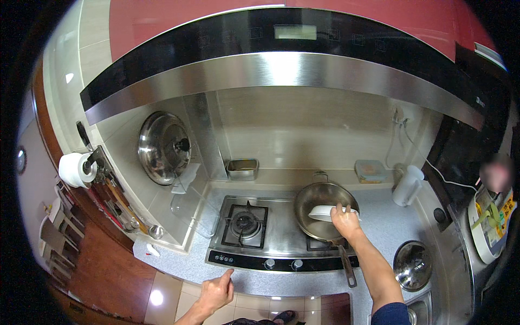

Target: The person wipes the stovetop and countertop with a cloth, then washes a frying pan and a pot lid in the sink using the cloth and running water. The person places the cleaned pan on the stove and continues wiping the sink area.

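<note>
A metal wok (306,199) with a long handle stands on the right burner of the gas stove (280,211). Over its open top, my right hand (344,221) grips a white bowl (321,213) by the side, and the bowl is tilted. What the bowl holds cannot be seen, and a pale patch shows low in the wok. My left hand (217,290) hangs in front of the counter edge, left of the stove knobs, holding nothing, with its thumb out and its fingers curled. The left burner (245,223) has nothing on it.
A domed lid (412,266) lies on the counter at right, beside the sink (420,310). Behind stand a metal container (242,169), a lidded box (370,171) and a white pitcher (408,186). Another lid (164,148) and utensils (115,199) hang at left. The range hood (284,69) spans above.
</note>
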### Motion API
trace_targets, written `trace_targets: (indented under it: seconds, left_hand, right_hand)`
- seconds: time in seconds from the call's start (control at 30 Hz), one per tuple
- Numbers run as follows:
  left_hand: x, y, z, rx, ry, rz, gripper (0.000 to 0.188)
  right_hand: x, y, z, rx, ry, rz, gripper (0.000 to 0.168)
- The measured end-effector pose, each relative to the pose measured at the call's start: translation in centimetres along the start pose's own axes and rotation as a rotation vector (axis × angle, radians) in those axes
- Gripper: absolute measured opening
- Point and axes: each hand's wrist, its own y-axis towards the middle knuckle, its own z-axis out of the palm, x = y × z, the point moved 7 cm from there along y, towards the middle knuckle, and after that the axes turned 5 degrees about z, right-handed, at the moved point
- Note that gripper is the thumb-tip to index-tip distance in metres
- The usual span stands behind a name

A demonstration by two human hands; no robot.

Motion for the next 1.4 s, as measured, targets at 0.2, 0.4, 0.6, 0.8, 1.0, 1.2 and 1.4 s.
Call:
trace_targets:
  seconds: [0.2,0.4,0.6,0.8,1.0,1.2,1.4]
  left_hand:
    - [-1.3,0.9,0.4,0.042,-0.022,0.034,0.039]
    - [-2.5,1.2,1.2,0.038,-0.063,0.095,0.04]
    - [-3.1,1.4,2.1,0.054,-0.117,0.123,0.038]
    - [-3.5,1.9,2.7,0.067,-0.146,0.137,0.036]
    - [-5.0,3.1,3.1,0.058,-0.184,0.227,0.036]
    - [-10.0,5.0,3.5,0.133,-0.218,0.409,0.038]
    - [-16.4,5.2,6.2,0.18,-0.431,0.506,0.032]
  right_hand:
    - [1.1,-2.2,0.7,0.078,0.071,-0.038,0.014]
    - [5.2,-4.0,1.3,0.272,0.15,-0.144,0.018]
    - [6.2,-3.7,1.0,0.263,0.169,-0.118,0.017]
    - [6.7,-3.6,2.9,0.477,0.249,-0.019,0.02]
    - [8.2,-3.6,5.6,0.505,0.234,0.08,0.028]
    - [6.3,-4.3,3.1,0.631,0.491,0.232,0.041]
    - [2.1,-10.7,-9.8,0.182,0.823,0.332,0.029]
